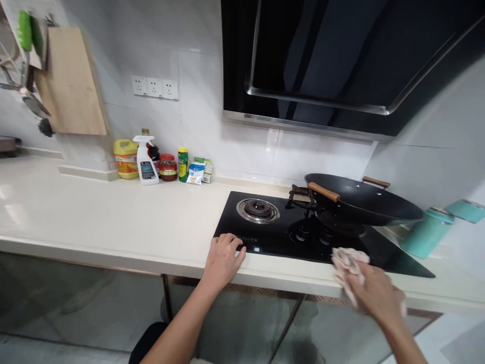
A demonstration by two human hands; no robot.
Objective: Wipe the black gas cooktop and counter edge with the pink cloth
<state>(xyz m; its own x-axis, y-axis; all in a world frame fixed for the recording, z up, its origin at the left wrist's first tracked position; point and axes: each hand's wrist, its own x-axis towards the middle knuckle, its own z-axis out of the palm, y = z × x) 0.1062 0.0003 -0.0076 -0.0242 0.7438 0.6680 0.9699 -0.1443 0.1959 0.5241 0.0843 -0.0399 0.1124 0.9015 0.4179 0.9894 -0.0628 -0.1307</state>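
Observation:
My right hand [379, 293] grips a crumpled pale pink cloth [346, 265] at the front edge of the black glass gas stove [280, 245]. The cloth lies over the stove's front edge and the counter lip, and the hand is slightly blurred. My left hand [224, 259] rests palm down, holding nothing, at the stove's front left corner, its fingers a little bent on the counter and the glass. Behind the right hand, a large black wok [367, 202] with wooden handles sits on the right burner. The left burner [258, 210] is bare.
A teal canister [426, 235] stands right of the wok. Along the wall at left are a white spray bottle [146, 164], a yellow jug [126, 159], a red-lidded jar [168, 168] and small packets [196, 173]. A dark range hood [303, 65] overhangs the stove.

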